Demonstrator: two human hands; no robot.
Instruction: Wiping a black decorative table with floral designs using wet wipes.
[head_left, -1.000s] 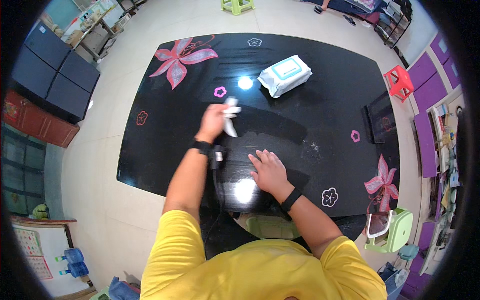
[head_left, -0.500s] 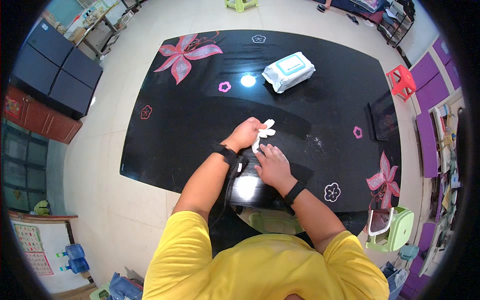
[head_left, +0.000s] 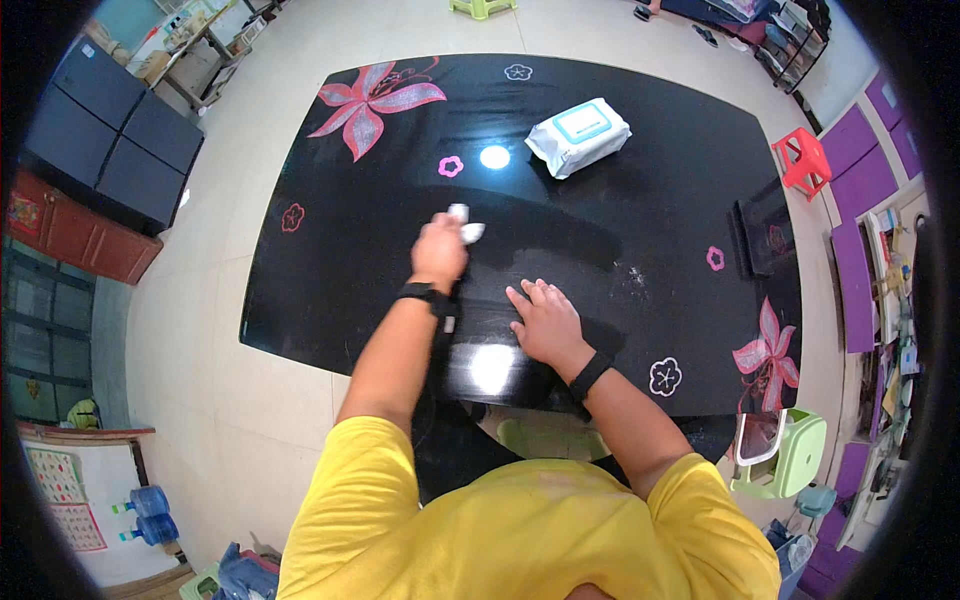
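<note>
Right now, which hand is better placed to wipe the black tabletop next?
Probably the left hand: it already grips the white wipe at the black tabletop. The right hand appears to rest palm down on the surface, with no wipe visible in it.

Prob. home: floral tbl (head_left: pixel 345 270), red stool (head_left: pixel 802 162), slippers (head_left: pixel 705 36).

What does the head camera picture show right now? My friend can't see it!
Someone in a yellow shirt holds a crumpled white wipe in the left hand at a shiny black table; the right hand lies palm down on the table. Farther back sits a white and blue pack, and a big pink flower decorates the far left corner.
</note>
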